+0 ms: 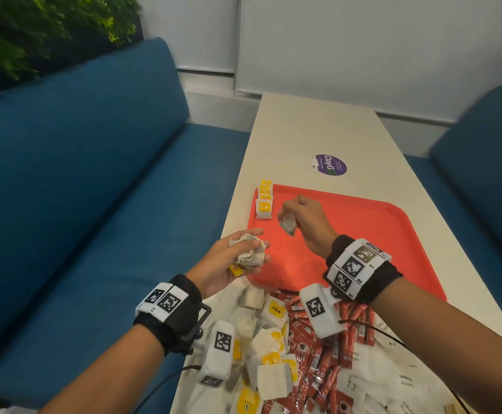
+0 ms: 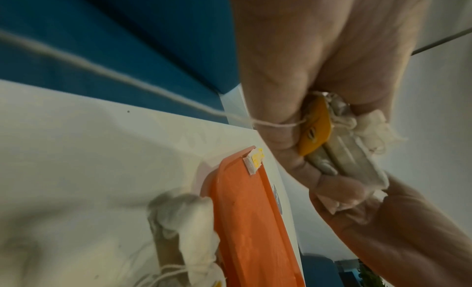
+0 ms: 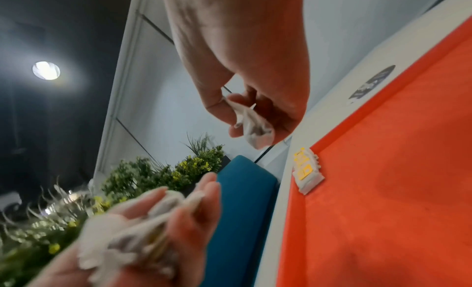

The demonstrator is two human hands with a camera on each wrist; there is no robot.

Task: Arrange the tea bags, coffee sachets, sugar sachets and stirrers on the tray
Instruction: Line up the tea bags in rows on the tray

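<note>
white narrow table between blue upholstered benches carries a flat orange plastic tray. right hand pinches one crumpled white paper tea bag above the tray, near the row of yellow-tagged tea bags at its far left corner. left hand cups a bundle of tea bags, fingers curled. judgement: bags are light, soft and tear-prone; grip the paper edge, not the string.

A long white table runs between two blue upholstered benches, one at the left and one at the right. A round purple sticker lies on the tabletop. Green foliage fills the upper left corner, beside white wall panels.
</note>
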